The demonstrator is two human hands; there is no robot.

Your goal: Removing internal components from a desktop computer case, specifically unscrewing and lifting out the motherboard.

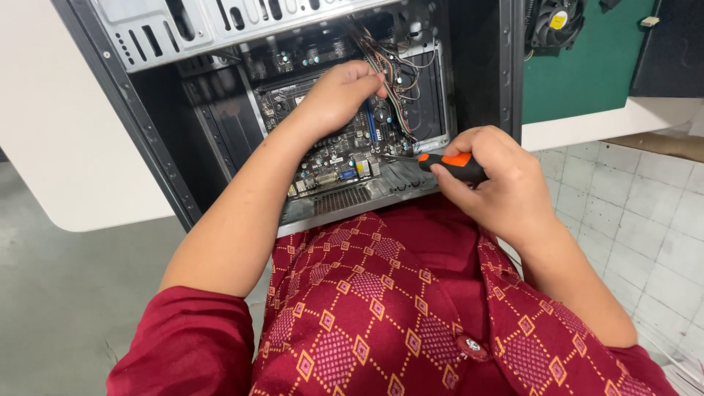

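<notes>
— What has the right hand (493,176) got hold of?

— A screwdriver (446,163) with a black and orange handle. The fingers are curled tight round the handle, thumb laid along it, and the thin metal shaft sticks out past the knuckles toward the left hand, with its tip low against the circuit board's near edge.

— And the left hand (339,94)?

— It reaches further in, up and away from the right hand, into the open computer case (147,139). The fingers are bent over and bunched together, resting on or just above the motherboard (331,158). Whether they pinch something small I cannot tell; the fingertips are turned away from the camera.

— What lies about that left hand?

— Just beyond its fingertips runs a bundle of thin wires (392,70), orange, brown and white, draping down the inside of the case. Under the wrist and forearm sits the dark board with its connectors and small chips.

— And near the right hand?

— Directly under the screwdriver shaft is the grey metal rear panel (352,198) of the case, with a perforated strip. Beyond the hand stands the case's black side frame, and farther off, up and to the right, a round cooling fan (557,20) lies on a green mat (587,73).

— Where is the case itself?

— Tipped open toward the person, its near edge touching the red patterned garment (381,308) just below both wrists.
</notes>
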